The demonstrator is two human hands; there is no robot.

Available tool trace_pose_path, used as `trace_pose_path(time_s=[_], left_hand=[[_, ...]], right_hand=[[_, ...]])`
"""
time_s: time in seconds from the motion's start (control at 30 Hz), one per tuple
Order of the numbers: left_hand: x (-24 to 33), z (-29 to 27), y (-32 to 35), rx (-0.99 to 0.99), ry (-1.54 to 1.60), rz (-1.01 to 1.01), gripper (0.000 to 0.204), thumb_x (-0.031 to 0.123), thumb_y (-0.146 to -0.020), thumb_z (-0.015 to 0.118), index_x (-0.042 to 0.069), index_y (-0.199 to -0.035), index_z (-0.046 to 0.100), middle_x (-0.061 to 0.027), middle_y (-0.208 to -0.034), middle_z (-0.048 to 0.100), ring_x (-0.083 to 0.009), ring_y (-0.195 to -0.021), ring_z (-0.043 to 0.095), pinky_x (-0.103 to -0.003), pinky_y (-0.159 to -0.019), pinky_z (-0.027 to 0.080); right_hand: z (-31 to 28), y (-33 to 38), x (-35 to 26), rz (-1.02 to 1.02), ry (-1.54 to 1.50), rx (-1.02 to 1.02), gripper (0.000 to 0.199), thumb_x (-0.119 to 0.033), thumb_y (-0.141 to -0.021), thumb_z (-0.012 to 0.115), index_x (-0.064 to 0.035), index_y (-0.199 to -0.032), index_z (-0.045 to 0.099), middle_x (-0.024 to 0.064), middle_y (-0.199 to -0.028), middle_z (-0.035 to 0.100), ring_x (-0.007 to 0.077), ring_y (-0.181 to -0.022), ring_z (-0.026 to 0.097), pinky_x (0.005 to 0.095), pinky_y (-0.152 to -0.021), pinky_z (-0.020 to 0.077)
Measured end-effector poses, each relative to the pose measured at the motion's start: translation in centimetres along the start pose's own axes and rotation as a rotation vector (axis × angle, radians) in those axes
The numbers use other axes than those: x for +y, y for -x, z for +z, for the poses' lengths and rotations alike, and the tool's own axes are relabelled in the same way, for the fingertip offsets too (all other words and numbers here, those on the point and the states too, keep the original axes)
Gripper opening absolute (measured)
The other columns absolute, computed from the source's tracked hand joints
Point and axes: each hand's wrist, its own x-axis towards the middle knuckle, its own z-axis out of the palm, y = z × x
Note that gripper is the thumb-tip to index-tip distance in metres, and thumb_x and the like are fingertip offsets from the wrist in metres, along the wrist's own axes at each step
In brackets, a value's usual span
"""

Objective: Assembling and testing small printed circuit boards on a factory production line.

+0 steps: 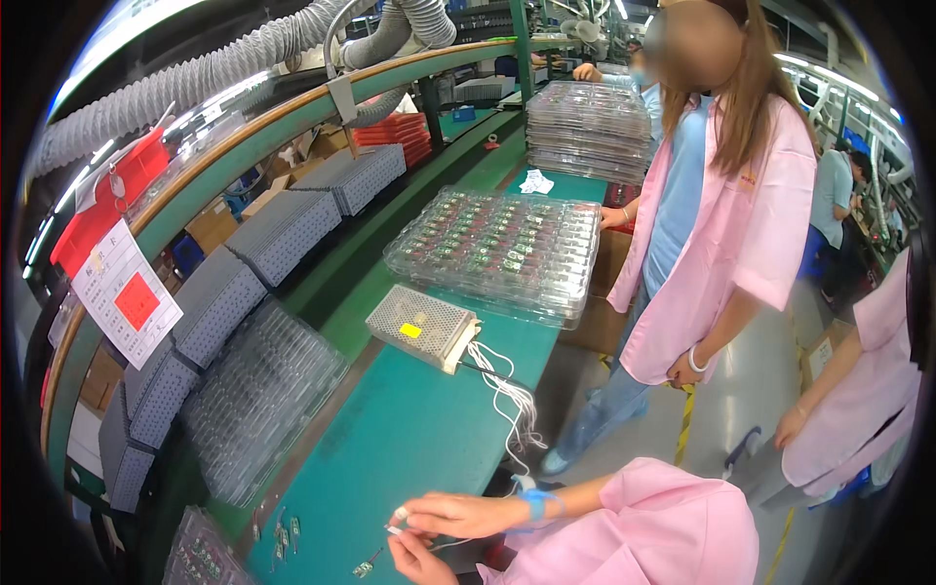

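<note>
Low in the head view, my right hand [458,513] comes in from the right, with a blue band at the wrist and a pink sleeve. Its fingers are pinched together beside a small white piece [394,529], too small to name. My left hand [421,562] is just below, fingertips closed against the same piece; the lower frame edge cuts it off. White covers seem to sit on a fingertip. A thin white cord runs by the hands. On the green bench [390,429] near them lie a small circuit board [365,566] with leads and several more boards [284,534].
A perforated metal power supply box [419,327] trails bundled white wires [509,395]. Beyond it are stacked clear trays [497,253] of boards. A co-worker in pink [721,214] touches them. Grey dividers [283,234] and clear trays [263,400] line the left.
</note>
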Motion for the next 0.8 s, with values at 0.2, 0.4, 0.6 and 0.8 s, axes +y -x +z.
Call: trace_pose_path(time_s=[0.2, 0.4, 0.6, 0.8], left_hand=[[-0.5, -0.4, 1.0, 0.053, -0.012, 0.054, 0.028, 0.021, -0.100, 0.040, 0.005, -0.078, 0.049, -0.0003, -0.068, 0.048, -0.0079, -0.060, 0.043, -0.021, -0.059, 0.037], [-1.0, -0.8, 0.5, -0.038, -0.192, 0.064, 0.019, 0.015, -0.097, 0.043, 0.002, -0.089, 0.054, -0.0036, -0.071, 0.054, -0.0112, -0.063, 0.048, -0.023, -0.059, 0.041], [-1.4, -0.5, 0.9, -0.078, -0.087, 0.042, 0.020, 0.015, -0.097, 0.044, 0.000, -0.098, 0.058, -0.0062, -0.080, 0.061, -0.0124, -0.067, 0.052, -0.023, -0.061, 0.043], [-0.7, 0.1, 0.9, -0.123, -0.122, 0.011, 0.019, 0.014, -0.096, 0.046, 0.000, -0.099, 0.058, -0.0090, -0.087, 0.064, -0.0154, -0.073, 0.055, -0.027, -0.067, 0.046]], right_hand=[[1.6, 0.7, 1.6, 0.129, -0.141, 0.012, 0.027, -0.022, -0.100, 0.042, -0.0022, -0.115, 0.053, 0.0060, -0.102, 0.057, 0.0132, -0.081, 0.052, 0.0248, -0.074, 0.0449], [1.7, 0.1, 3.1, -0.010, -0.201, 0.015, 0.021, -0.020, -0.099, 0.045, -0.0009, -0.102, 0.055, 0.0033, -0.089, 0.058, 0.0110, -0.070, 0.049, 0.0237, -0.064, 0.0429], [2.2, 0.3, 3.8, -0.035, -0.090, 0.121, 0.022, -0.020, -0.098, 0.045, -0.0010, -0.093, 0.055, 0.0024, -0.083, 0.058, 0.0096, -0.063, 0.046, 0.0232, -0.057, 0.0400], [1.2, 0.1, 3.6, 0.013, -0.061, 0.131, 0.022, -0.019, -0.099, 0.045, -0.0006, -0.100, 0.056, 0.0039, -0.086, 0.059, 0.0097, -0.070, 0.050, 0.0206, -0.064, 0.0424]])
